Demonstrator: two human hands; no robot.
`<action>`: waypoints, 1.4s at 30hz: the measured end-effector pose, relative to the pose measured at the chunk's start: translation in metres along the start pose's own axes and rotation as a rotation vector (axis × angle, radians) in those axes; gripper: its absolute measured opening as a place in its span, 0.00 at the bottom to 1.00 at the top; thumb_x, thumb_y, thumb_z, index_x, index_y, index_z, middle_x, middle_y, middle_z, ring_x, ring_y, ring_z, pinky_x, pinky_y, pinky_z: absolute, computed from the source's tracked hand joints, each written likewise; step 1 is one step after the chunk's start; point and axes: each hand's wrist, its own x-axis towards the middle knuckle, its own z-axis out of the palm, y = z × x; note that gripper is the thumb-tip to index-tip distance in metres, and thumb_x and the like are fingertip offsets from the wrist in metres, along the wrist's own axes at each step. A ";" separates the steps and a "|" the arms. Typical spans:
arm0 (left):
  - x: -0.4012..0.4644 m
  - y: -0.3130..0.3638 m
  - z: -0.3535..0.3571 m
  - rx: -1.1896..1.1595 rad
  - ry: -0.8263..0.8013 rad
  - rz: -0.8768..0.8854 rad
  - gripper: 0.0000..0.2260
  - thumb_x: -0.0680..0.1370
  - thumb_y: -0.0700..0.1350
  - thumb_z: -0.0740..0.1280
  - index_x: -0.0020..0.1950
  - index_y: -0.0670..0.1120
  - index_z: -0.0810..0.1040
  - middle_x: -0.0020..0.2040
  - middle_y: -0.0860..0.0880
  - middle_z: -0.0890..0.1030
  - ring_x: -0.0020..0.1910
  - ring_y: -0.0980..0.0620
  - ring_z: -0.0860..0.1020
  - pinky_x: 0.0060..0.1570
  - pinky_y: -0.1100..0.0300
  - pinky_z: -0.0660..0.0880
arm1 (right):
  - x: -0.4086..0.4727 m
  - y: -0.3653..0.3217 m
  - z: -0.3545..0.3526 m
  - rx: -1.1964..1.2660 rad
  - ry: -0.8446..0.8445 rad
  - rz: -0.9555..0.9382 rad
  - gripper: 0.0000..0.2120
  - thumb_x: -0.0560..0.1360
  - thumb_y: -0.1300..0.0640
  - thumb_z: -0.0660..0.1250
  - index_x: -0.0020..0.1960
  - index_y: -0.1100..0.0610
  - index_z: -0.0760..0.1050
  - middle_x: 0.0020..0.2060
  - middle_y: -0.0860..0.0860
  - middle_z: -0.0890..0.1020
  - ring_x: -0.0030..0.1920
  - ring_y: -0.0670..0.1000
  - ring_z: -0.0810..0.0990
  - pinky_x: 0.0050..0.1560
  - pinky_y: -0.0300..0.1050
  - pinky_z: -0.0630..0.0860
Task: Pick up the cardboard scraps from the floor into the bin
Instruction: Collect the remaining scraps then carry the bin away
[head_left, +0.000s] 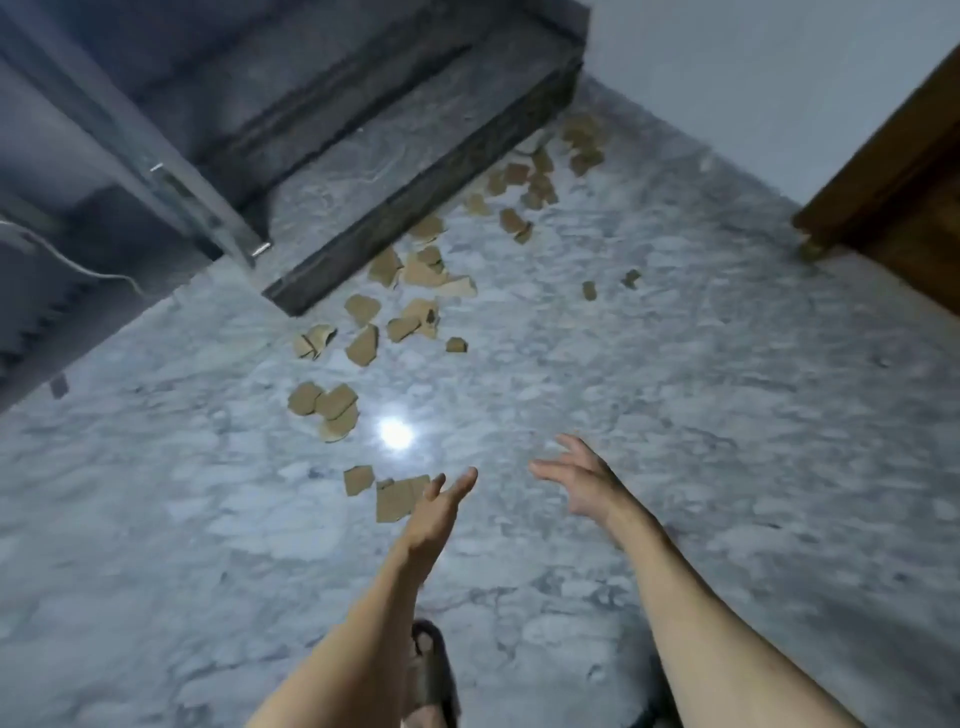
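Both hands were open and empty, the left hand (441, 501) just over the nearest cardboard scraps (395, 499) on the floor (675, 415), the right hand (582, 480) beside. No bin was visible, so carried scraps could slip down again.

Both bare forearms reached up from the bottom edge toward mid-frame. The left hand (439, 506) was flat, fingers together, empty. The right hand (579, 480), just beside it, had fingers spread, holding nothing.
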 end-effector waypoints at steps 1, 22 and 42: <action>0.001 -0.010 -0.037 -0.035 0.027 -0.015 0.37 0.74 0.65 0.68 0.79 0.51 0.64 0.81 0.49 0.58 0.79 0.44 0.60 0.74 0.42 0.60 | 0.009 -0.006 0.031 -0.059 -0.030 0.030 0.38 0.76 0.49 0.73 0.79 0.49 0.57 0.77 0.55 0.62 0.74 0.56 0.67 0.64 0.52 0.69; 0.418 -0.250 -0.245 1.029 0.363 0.293 0.33 0.81 0.40 0.63 0.82 0.50 0.52 0.82 0.48 0.50 0.80 0.44 0.52 0.68 0.48 0.69 | 0.425 0.157 0.319 -1.539 -0.250 -0.574 0.34 0.72 0.44 0.70 0.74 0.52 0.61 0.68 0.52 0.66 0.66 0.56 0.67 0.61 0.51 0.67; 0.426 -0.164 -0.245 0.308 0.544 -0.104 0.24 0.72 0.56 0.68 0.60 0.39 0.78 0.64 0.39 0.73 0.62 0.39 0.75 0.63 0.47 0.74 | 0.488 -0.016 0.270 -0.922 -0.187 -0.546 0.14 0.72 0.65 0.67 0.53 0.53 0.69 0.44 0.54 0.78 0.43 0.57 0.77 0.36 0.48 0.72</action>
